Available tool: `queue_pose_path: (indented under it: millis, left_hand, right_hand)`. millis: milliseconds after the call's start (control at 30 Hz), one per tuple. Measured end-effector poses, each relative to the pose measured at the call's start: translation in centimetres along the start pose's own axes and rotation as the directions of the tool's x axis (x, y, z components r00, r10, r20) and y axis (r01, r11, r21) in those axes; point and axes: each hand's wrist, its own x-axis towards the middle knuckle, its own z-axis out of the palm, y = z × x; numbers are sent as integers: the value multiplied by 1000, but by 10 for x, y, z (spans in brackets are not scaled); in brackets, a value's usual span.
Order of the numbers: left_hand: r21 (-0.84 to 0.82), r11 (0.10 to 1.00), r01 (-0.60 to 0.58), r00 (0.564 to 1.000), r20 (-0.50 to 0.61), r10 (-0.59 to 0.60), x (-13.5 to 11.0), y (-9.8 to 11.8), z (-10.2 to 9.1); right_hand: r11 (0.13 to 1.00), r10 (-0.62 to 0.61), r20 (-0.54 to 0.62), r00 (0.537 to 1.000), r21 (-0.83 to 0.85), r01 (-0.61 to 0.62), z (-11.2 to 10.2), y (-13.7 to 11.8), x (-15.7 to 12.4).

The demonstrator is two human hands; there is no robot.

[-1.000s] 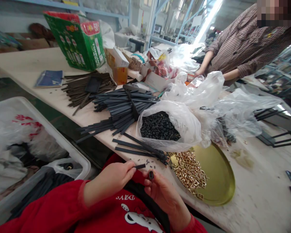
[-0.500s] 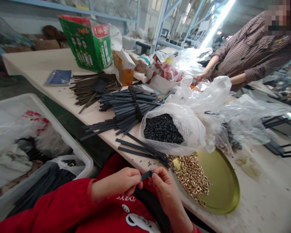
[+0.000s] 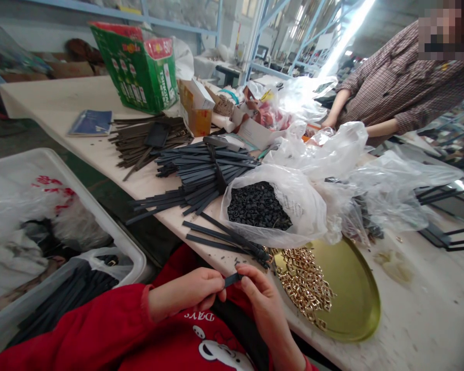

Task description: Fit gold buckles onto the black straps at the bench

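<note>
Strap point(image 3: 232, 280), dark, flat and leathery, sits pinched in our left hand point(image 3: 195, 288) and right hand point(image 3: 260, 298) while we likely work its end, needing steady pinching next.

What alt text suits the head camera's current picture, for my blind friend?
A left hand and right hand in red sleeves hold a dark strap between them. On the table ahead are more straps, a plastic bag of black pieces, and a gold tray of golden pieces; another person is opposite.
</note>
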Motion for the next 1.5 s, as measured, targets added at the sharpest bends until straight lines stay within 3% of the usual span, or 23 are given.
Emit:
queue_pose_path:
  millis: [200, 300, 367, 533, 600, 700, 800, 967, 1133, 1300, 1367, 1433, 1467, 1500]
  left_hand:
    - [94, 993, -76, 993, -79, 83, 7, -9, 8]
    - [262, 960, -98, 971, -185, 150, 7, -12, 9]
    - [411, 902, -132, 949, -211, 235, 6, -14, 8]
    - [613, 776, -146, 944, -147, 294, -1, -13, 9]
    - [653, 740, -164, 939, -127, 320, -2, -13, 12]
    - [702, 695, -156, 922, -149, 357, 0, -14, 16]
    - [714, 688, -133, 914, -180, 363, 5, -17, 18]
    - [706, 690, -157, 916, -158, 370, 10, -19, 17]
    - [587, 791, -173, 970, -37, 240, 5, -12, 10]
    - [465, 856, -225, 941, -123, 315, 12, -9, 14]
    - [421, 873, -247, 943, -105, 317, 17, -9, 14]
    - [373, 884, -283, 938, -82, 336, 21, -9, 10]
    - [345, 893, -288, 938, -86, 336, 24, -9, 7]
    - [318, 906, -279, 939, -106, 326, 26, -8, 5]
  right_hand:
    - [999, 10, -42, 999, -50, -12, 5, 1, 3]
    - [997, 76, -30, 997, 14, -76, 5, 3, 2]
    - [996, 80, -25, 996, -34, -81, 5, 6, 1]
    - [936, -141, -14, 990, -329, 129, 7, 7, -1]
    - [946, -105, 27, 994, -304, 108, 7, 7, -1]
    - [993, 54, 34, 998, -111, -50, 4, 6, -2]
    - [992, 124, 15, 992, 20, -124, 2, 7, -4]
    - [996, 91, 51, 995, -5, -91, 4, 7, -4]
    - [989, 101, -35, 994, 114, -97, -4, 2, 1]
    - [962, 149, 73, 986, 219, -161, 12, 3, -1]
    - [987, 92, 102, 991, 125, -104, 13, 2, -1]
    - [992, -9, 117, 993, -122, 24, 0, -5, 2]
    - [948, -69, 111, 991, -303, 100, -12, -11, 5]
    - [844, -133, 78, 988, -514, 154, -27, -17, 10]
